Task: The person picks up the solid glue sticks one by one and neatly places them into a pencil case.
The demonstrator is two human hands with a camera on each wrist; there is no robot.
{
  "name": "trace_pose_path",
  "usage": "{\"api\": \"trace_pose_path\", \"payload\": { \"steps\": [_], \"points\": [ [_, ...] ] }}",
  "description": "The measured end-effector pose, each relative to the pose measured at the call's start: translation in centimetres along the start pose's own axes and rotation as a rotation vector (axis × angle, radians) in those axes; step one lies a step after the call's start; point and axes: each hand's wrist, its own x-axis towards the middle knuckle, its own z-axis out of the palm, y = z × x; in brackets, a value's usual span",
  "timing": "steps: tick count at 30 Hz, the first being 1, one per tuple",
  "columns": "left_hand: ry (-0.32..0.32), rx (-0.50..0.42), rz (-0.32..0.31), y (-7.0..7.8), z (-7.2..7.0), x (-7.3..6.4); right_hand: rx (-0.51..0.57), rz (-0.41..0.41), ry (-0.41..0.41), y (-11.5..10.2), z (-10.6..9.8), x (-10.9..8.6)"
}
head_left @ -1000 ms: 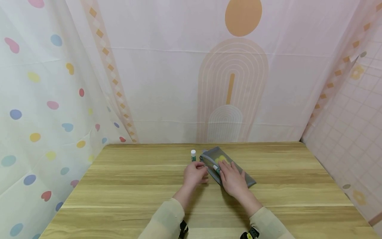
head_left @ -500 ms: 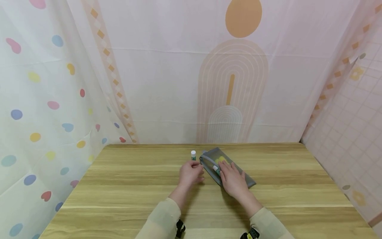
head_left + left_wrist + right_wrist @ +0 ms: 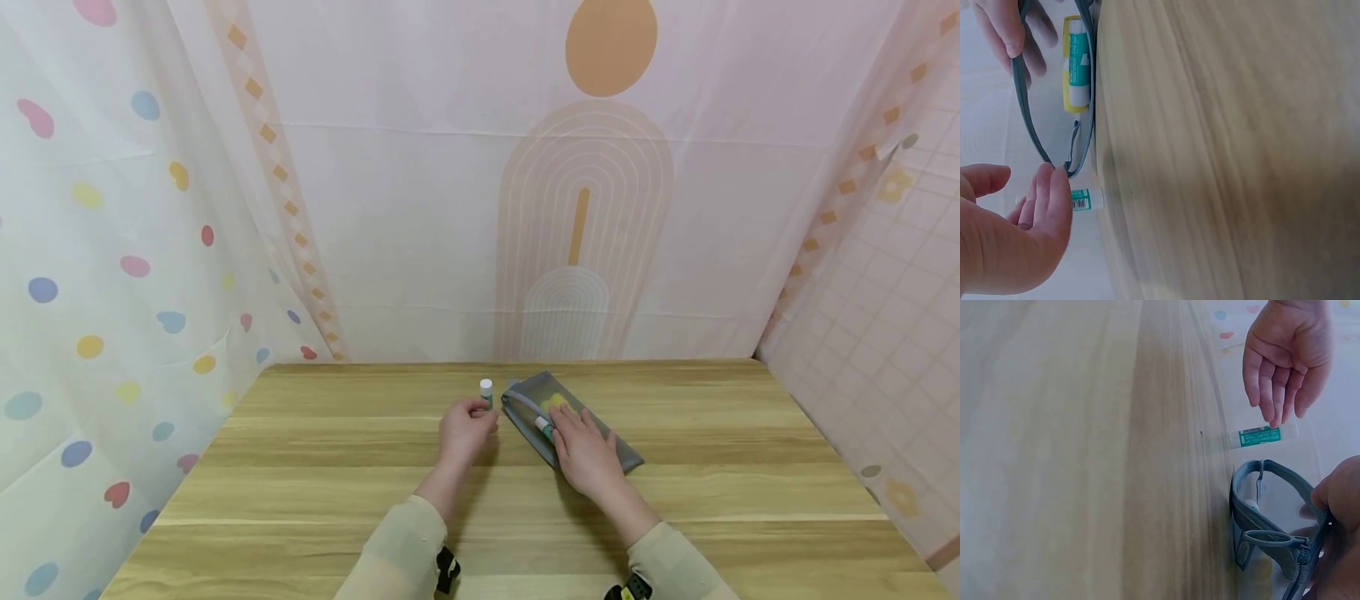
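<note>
A grey mesh zip pouch (image 3: 534, 385) lies slanted on the table, its mouth facing left and held apart. My right hand (image 3: 587, 450) lies over it and pinches the upper edge of the mouth, thumb on one side and fingers seen through the mesh. Inside the pouch are a green-and-white glue stick (image 3: 1079, 65) and a yellow object (image 3: 1067, 90) beside it. Left of the pouch, a second glue stick (image 3: 486, 389) stands upright with its white cap up. My left hand (image 3: 465, 431) is right by this stick, thumb apart from the fingers, nothing gripped.
The wooden table (image 3: 315, 467) reaches back to a patterned curtain (image 3: 405, 250). A dotted curtain (image 3: 112, 300) hangs along the left side. The pouch's zip pull (image 3: 1266, 537) hangs at its mouth.
My left hand has moved left, away from the pouch mouth to the standing glue stick. The right hand and pouch have stayed in place.
</note>
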Motion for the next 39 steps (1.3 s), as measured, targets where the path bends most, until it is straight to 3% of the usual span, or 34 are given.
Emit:
{"api": "trace_pose_path", "payload": {
  "steps": [17,22,29,39],
  "points": [
    [0.1,0.21,0.09,-0.2,-0.9,0.7,0.0,-0.004,0.01,0.1,0.2,0.0],
    [0.133,0.31,0.118,-0.1,-1.1,0.7,0.001,-0.003,0.011,0.2,0.3,0.0],
    [0.205,0.504,0.223,-0.4,-1.0,0.6,0.004,0.005,0.006,0.1,0.3,0.0],
    [0.257,0.596,0.3,-0.5,-0.5,1.3,0.009,0.011,-0.008,-0.1,0.2,0.0]
  ]
}}
